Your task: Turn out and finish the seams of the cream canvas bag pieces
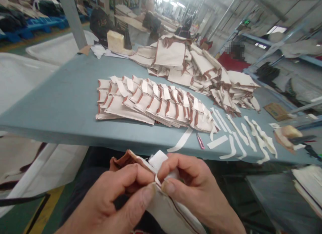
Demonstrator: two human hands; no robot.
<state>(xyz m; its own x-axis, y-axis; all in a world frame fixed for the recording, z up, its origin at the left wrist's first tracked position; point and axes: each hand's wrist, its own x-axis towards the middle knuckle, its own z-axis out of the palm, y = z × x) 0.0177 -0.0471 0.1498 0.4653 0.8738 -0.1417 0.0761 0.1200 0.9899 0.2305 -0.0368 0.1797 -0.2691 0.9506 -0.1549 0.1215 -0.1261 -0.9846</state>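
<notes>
My left hand (pixel 118 197) and my right hand (pixel 193 187) meet below the table's front edge, both pinching one cream fabric piece with brown trim (pixel 166 214). A white strip (pixel 158 159) sticks up from the piece between my thumbs. On the blue-grey table (pixel 62 103) lies an overlapping row of similar cream pieces with white strips (pixel 156 103). Behind it sits a bigger loose heap of the same pieces (pixel 198 66).
Several loose white strips (pixel 241 140) and a small pink-handled tool (pixel 200 140) lie at the table's front right. A cream block (pixel 115 41) stands at the far edge. A person in red (pixel 232 59) is beyond the table. White sheets (pixel 20 79) lie left.
</notes>
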